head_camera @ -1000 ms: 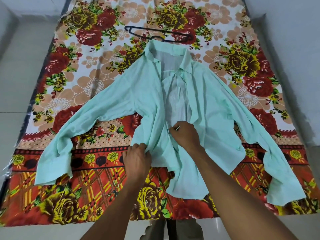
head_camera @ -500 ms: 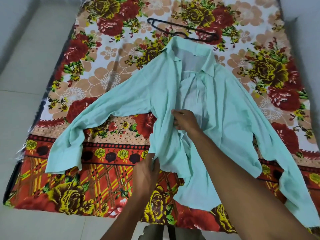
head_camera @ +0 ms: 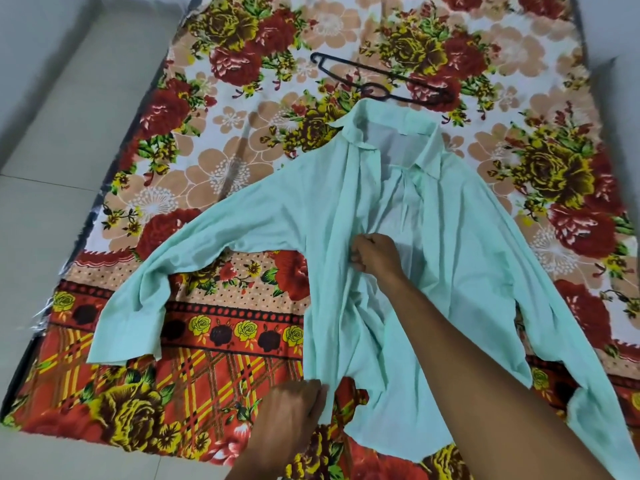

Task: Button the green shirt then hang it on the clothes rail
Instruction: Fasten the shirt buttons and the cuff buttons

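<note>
A pale green shirt [head_camera: 460, 258] lies spread front-up on a floral sheet, collar away from me and both sleeves flung out. Its front is open and rumpled down the middle. My right hand [head_camera: 375, 252] pinches the left front edge at mid-chest, fingers curled round the fabric. My left hand [head_camera: 294, 414] grips the same front panel at its bottom hem, near the sheet's front edge. A black plastic hanger [head_camera: 384, 79] lies flat on the sheet just beyond the collar. No clothes rail is in view.
The floral sheet [head_camera: 214, 188] covers a mattress on a pale tiled floor [head_camera: 59, 140]. Grey wall rises at the right [head_camera: 616, 36]. The left sleeve cuff [head_camera: 121, 337] reaches toward the sheet's left side; the right cuff runs off the bottom right.
My right hand slid up the shirt's front edge toward the chest. My left hand dropped down to the hem. The camera shifted left and closer.
</note>
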